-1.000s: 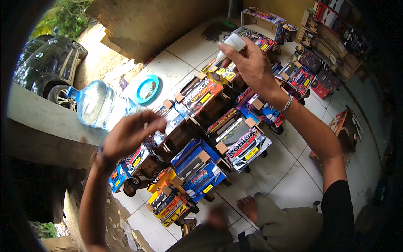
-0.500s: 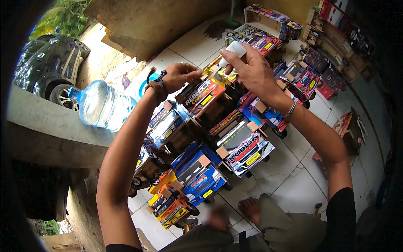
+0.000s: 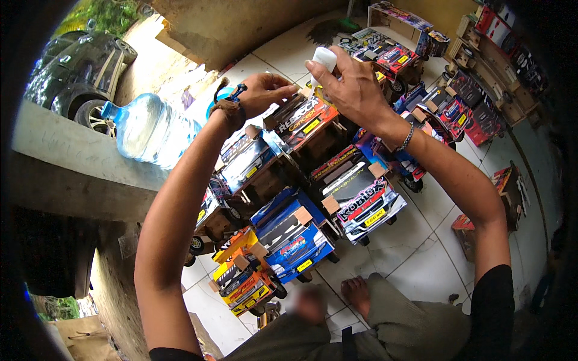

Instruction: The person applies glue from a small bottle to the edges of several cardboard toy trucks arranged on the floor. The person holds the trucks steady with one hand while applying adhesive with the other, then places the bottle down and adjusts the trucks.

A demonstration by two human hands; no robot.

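Pinching a white bottle in the right hand's grip, nozzle-down, at one o'clock from the orange toy truck. With left hand at ten o'clock, impossible to tell whether pinching. Apparently dispensing; calls for steady aim.

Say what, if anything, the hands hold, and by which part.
Right hand: white bottle, by its body, between thumb and fingers. Left hand: can't tell.

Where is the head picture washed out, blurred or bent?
Head view: sunlight bleaches the ground beside the dark car; one foot is blurred; the white bottle in the right hand looks fairly clear; corners go black and edges curve near the rim.
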